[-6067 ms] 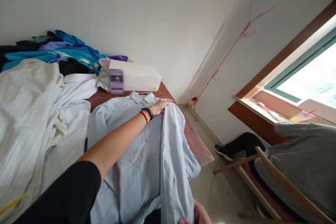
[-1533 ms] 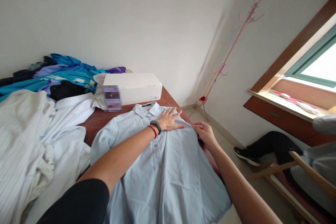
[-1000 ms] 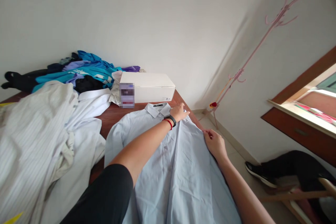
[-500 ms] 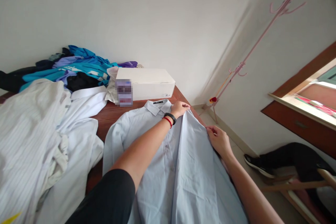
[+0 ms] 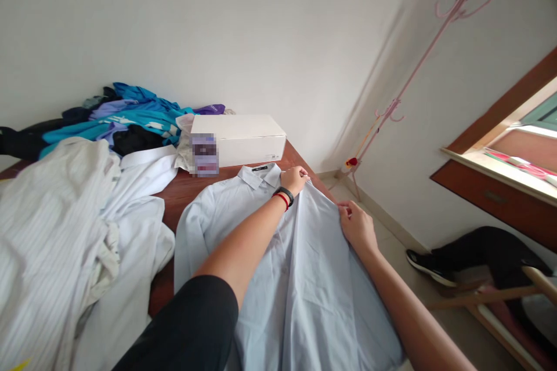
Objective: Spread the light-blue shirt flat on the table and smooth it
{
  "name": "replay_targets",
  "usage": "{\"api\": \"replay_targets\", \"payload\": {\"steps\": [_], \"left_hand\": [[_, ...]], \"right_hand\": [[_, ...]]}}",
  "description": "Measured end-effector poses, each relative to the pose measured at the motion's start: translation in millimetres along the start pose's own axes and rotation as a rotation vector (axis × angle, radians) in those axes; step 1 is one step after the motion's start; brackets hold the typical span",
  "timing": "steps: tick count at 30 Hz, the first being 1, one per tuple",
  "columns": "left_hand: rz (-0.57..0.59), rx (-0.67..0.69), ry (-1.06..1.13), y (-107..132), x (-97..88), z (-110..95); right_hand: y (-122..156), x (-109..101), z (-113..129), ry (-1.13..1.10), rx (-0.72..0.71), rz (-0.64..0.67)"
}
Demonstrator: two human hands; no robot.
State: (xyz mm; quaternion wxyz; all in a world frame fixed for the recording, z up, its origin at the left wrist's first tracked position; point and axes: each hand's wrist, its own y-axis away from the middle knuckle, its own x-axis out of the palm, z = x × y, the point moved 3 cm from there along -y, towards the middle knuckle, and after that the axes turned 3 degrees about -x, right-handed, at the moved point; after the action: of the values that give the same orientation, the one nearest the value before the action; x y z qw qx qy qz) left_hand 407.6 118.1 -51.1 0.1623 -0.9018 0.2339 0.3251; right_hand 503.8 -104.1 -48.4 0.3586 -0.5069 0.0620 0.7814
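Observation:
A light blue collared shirt [image 5: 322, 266] lies front up on the reddish-brown table [image 5: 300, 157], its collar toward the white box. My left hand [image 5: 294, 181], with a black band and a red cord at the wrist, is closed on the shirt at the shoulder just right of the collar. At the outer shoulder edge, my right hand [image 5: 357, 225] pinches the cloth beside the table's right side. A long fold runs down the shirt from between the hands. The shirt's lower end lies out of view.
Behind the collar stands a white box [image 5: 243, 139]. White garments [image 5: 56, 232] and a heap of blue, purple and black clothes [image 5: 130, 110] cover the left side. A pink coat stand [image 5: 418, 72] rises at right, near another person's black-clad leg [image 5: 478, 255] and a wooden chair [image 5: 491, 297].
Both hands keep their hold on the shirt, and the right hand has shifted slightly up and left. The whole view has turned a little.

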Motion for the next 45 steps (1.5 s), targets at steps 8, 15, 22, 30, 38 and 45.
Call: {"api": "replay_targets", "payload": {"steps": [8,15,22,30,38,45], "left_hand": [[-0.048,0.049,-0.176,6.0,-2.6,-7.4],[-0.084,0.159,-0.317,19.2,-7.5,-21.0],[-0.089,0.423,-0.341,52.3,-17.1,-65.8],[0.142,0.555,-0.503,111.5,10.3,-70.3],[0.252,0.454,-0.520,116.6,15.9,-45.1],[0.301,0.287,-0.492,107.4,14.6,-30.5]], "right_hand": [[5.0,-4.0,11.0,0.139,-0.004,0.047],[8.6,-3.9,13.5,0.193,-0.023,0.054],[8.7,-2.2,11.9,0.178,-0.054,-0.017],[9.2,-3.9,12.4,0.037,-0.335,-0.237],[5.0,22.3,15.7,0.031,-0.538,0.121],[8.3,30.6,-1.6,0.224,-0.176,0.283]]}}
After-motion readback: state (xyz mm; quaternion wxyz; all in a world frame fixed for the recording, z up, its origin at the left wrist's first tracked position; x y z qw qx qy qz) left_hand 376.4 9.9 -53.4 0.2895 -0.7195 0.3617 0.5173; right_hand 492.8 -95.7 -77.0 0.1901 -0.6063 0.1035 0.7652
